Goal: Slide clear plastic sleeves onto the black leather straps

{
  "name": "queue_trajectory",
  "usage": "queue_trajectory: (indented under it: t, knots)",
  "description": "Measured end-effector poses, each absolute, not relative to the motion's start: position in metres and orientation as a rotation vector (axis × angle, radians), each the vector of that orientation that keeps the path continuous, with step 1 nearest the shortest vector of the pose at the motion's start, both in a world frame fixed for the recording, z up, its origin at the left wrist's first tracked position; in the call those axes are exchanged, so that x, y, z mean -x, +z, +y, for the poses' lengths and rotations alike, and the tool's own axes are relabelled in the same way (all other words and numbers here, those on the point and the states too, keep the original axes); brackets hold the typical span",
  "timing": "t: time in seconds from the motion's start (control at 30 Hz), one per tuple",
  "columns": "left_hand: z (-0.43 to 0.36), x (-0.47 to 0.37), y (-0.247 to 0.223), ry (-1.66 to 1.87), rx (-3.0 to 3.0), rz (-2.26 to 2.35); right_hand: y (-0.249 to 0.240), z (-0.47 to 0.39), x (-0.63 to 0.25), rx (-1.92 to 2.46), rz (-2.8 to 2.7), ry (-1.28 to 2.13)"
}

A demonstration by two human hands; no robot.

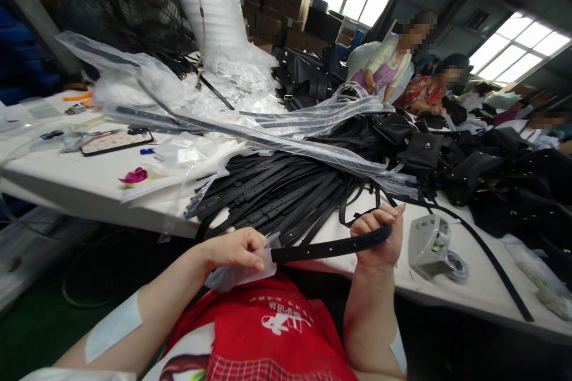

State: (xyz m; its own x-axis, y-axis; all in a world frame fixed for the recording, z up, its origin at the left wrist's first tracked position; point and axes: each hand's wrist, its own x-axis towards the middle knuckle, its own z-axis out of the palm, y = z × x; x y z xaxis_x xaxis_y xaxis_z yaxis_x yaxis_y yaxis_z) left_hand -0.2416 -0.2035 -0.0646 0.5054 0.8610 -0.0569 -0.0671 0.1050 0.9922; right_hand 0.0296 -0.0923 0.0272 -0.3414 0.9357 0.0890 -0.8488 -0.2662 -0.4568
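Observation:
A black strap with punched holes (328,249) stretches between my two hands, just in front of the table's edge. My left hand (241,250) pinches a clear plastic sleeve (268,261) around the strap's left end. My right hand (379,235) is closed around the strap farther along. Beyond the right hand a black strap (487,256) runs over the table; whether it is the same piece I cannot tell. Just past my hands lies a heap of black straps (263,190), with long straps in clear sleeves (286,141) across it.
A grey tape dispenser (429,247) stands right of my right hand. Black bags (420,152) pile up at the right. At the left lie a phone (117,141) and a magenta scrap (134,175). Plastic wrap (214,18) rises behind. Other people (379,65) sit across the table (67,175).

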Motion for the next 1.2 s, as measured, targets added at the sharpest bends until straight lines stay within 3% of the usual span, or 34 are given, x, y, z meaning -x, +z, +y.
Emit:
queue_trajectory:
  t: [1.2]
  knots:
    - [-0.202, 0.239, -0.067, 0.793, -1.330, 0.742, 0.020, -0.089, -0.039, 0.249, -0.493, 1.857]
